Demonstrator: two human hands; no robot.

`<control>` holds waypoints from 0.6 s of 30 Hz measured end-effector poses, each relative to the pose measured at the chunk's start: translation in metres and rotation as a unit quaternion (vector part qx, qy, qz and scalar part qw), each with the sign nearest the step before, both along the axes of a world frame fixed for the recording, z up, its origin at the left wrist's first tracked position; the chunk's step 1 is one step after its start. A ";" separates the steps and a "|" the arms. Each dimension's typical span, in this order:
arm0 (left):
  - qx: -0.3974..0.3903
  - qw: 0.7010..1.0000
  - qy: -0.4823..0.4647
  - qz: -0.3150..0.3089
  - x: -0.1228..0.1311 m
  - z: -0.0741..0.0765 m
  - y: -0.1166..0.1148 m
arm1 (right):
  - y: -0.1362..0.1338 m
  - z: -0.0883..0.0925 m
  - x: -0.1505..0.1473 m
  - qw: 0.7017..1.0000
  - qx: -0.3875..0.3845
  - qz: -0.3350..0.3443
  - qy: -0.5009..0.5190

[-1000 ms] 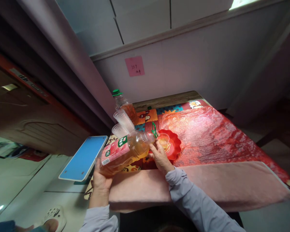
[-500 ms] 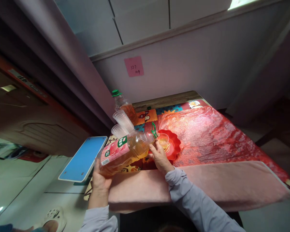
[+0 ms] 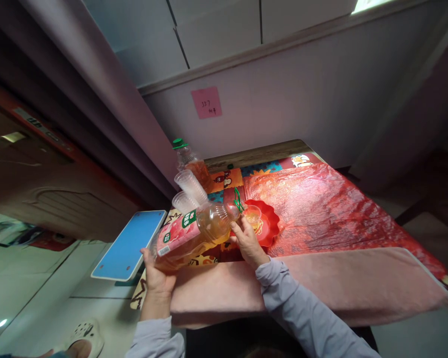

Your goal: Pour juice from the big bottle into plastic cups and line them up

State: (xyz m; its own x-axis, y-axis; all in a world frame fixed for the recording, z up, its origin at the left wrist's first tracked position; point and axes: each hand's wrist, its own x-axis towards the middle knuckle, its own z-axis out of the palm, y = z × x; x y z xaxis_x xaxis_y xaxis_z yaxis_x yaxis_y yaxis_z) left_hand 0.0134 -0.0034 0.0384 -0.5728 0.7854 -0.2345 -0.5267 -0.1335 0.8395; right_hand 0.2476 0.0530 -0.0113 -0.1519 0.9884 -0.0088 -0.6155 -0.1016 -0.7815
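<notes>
A large clear bottle of amber juice (image 3: pixel 209 226) with a pink and green label lies tilted on its side between my hands. Its base rests in my left hand (image 3: pixel 159 278), while the fingers of my right hand (image 3: pixel 246 241) hold it near the neck. The uncapped mouth, with a green handle (image 3: pixel 238 199) around it, points right over a clear plastic cup (image 3: pixel 252 216) with some amber liquid in it. That cup stands in a red scalloped dish (image 3: pixel 271 223). Behind the bottle are stacked clear cups (image 3: pixel 190 186).
A second juice bottle (image 3: pixel 196 166) with a green cap stands at the back left. Near it lies a small green cap (image 3: pixel 230 166). Crumpled red plastic sheeting (image 3: pixel 321 209) and a pink cloth (image 3: pixel 321 273) cover the table. Left of it is a blue-topped stool (image 3: pixel 130 243).
My left hand has shifted slightly on the bottle's base, its thumb now lifted away to the left. The bottle stays tilted over the cup, nearly still.
</notes>
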 end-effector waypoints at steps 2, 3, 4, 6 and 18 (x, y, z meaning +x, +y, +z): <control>-0.008 1.000 -0.017 -0.003 0.000 -0.004 -0.001 | 0.001 0.001 0.001 1.000 0.008 -0.004 -0.005; -0.009 1.000 -0.021 -0.004 0.000 -0.006 -0.002 | 0.002 0.002 0.002 1.000 0.013 -0.006 -0.008; -0.005 1.000 -0.020 -0.005 0.001 -0.008 -0.003 | 0.002 0.004 0.003 1.000 0.017 -0.009 -0.012; 0.012 1.000 -0.007 -0.008 0.003 -0.012 -0.003 | 0.002 0.010 0.006 0.999 0.026 -0.013 -0.028; 0.034 0.999 -0.034 -0.015 0.005 -0.052 0.005 | -0.010 0.045 0.023 0.987 0.092 0.002 -0.131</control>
State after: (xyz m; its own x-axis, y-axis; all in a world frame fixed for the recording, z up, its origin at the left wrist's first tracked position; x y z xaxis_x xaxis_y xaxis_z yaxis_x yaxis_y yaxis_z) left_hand 0.0180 0.0021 -0.0133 -0.5325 0.8177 -0.2186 -0.5875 -0.1711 0.7910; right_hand 0.2702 0.0431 0.0341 -0.1711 0.9765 0.1309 -0.3890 0.0551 -0.9196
